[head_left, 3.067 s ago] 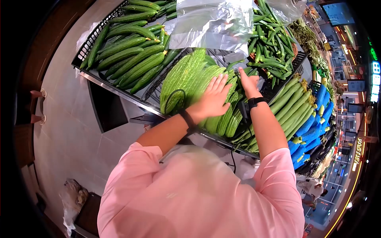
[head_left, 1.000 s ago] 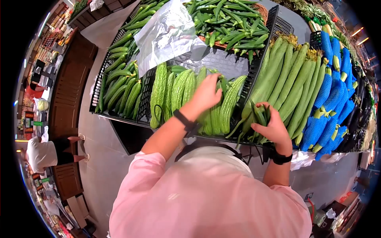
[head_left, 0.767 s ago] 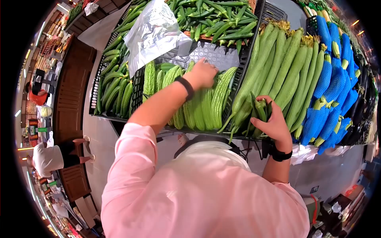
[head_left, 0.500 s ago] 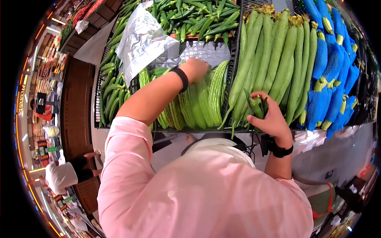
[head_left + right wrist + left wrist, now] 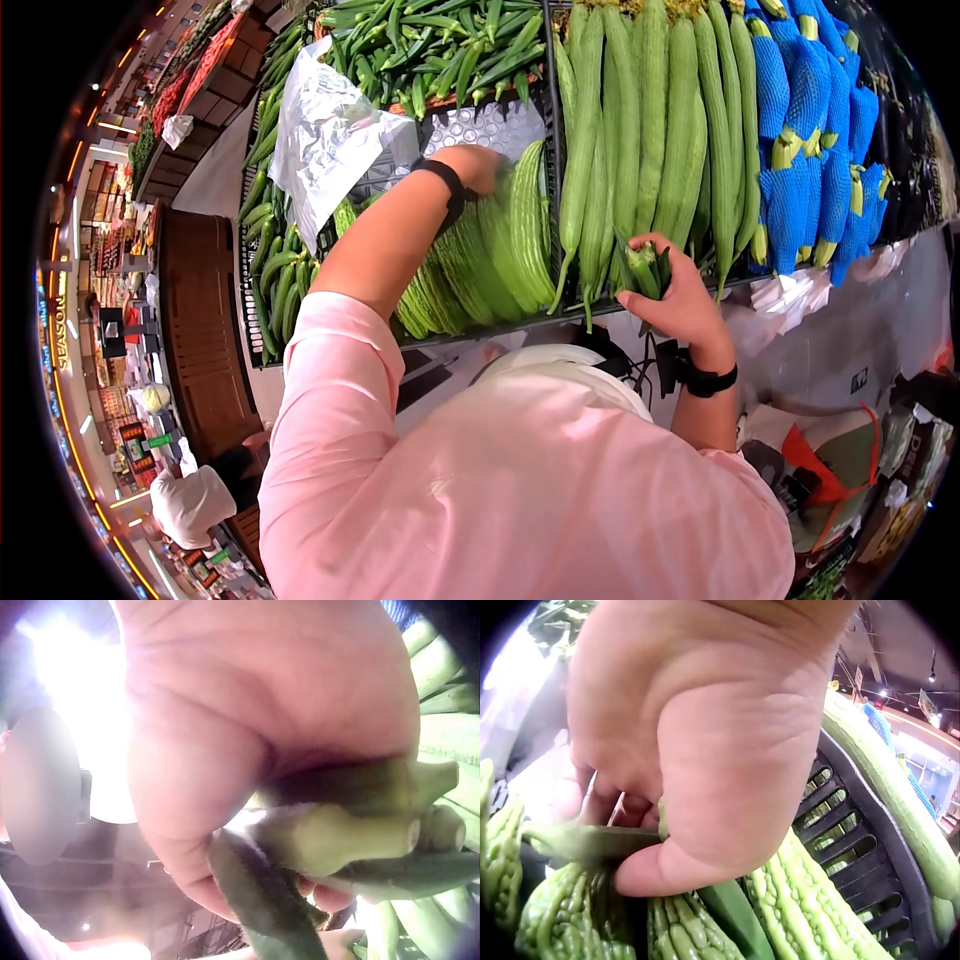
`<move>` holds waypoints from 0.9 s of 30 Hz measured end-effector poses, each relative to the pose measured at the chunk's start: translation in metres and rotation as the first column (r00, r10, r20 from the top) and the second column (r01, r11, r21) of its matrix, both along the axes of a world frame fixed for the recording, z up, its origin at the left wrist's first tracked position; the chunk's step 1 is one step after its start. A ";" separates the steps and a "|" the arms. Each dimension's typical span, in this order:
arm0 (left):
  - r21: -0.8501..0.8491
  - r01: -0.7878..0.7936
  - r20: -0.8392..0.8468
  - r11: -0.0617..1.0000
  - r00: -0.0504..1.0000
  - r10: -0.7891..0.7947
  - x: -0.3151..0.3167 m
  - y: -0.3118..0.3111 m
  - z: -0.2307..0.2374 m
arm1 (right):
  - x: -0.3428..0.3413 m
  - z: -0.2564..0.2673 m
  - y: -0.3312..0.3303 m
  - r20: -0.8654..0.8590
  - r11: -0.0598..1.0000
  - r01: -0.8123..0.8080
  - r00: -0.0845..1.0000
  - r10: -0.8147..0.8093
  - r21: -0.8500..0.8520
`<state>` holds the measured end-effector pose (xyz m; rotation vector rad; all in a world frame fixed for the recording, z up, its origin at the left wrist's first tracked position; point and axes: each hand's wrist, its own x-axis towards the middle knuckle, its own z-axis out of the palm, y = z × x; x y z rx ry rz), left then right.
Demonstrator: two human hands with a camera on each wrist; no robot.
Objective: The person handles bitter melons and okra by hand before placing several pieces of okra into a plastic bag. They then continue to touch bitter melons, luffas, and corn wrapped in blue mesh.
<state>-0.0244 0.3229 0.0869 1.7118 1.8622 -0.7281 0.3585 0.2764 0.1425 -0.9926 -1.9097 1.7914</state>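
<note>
My left hand (image 5: 470, 168) reaches in at the back ends of the pale green, bumpy bitter melons (image 5: 520, 240). In the left wrist view the hand (image 5: 705, 742) pinches a green okra pod (image 5: 604, 841) between thumb and curled fingers, just above the melons (image 5: 802, 900). My right hand (image 5: 680, 300) holds several okra pods (image 5: 642, 272) over the front ends of the long luffas (image 5: 640, 130). From the right wrist, thumb and fingers (image 5: 180, 855) curl round the bunch (image 5: 330, 840), stem ends outward.
A clear plastic bag (image 5: 325, 130) lies left of the melons, over part of the cucumbers (image 5: 275, 270). Behind is an okra pile (image 5: 430, 50). Black crate walls (image 5: 870, 862) divide melons from luffas. Blue-netted vegetables (image 5: 800, 150) lie further right. A person in white (image 5: 190, 505) stands at lower left.
Both hands were over the melons at first; the right then came to the luffas' front ends with okra in its grip. The left has moved to the melons' back ends. The head view has shifted.
</note>
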 end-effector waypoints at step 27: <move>-0.085 -0.312 0.451 0.946 0.835 0.316 -0.008 -0.008 -0.005 | 0.007 -0.014 0.048 -0.099 0.990 -0.131 0.986 0.134 0.045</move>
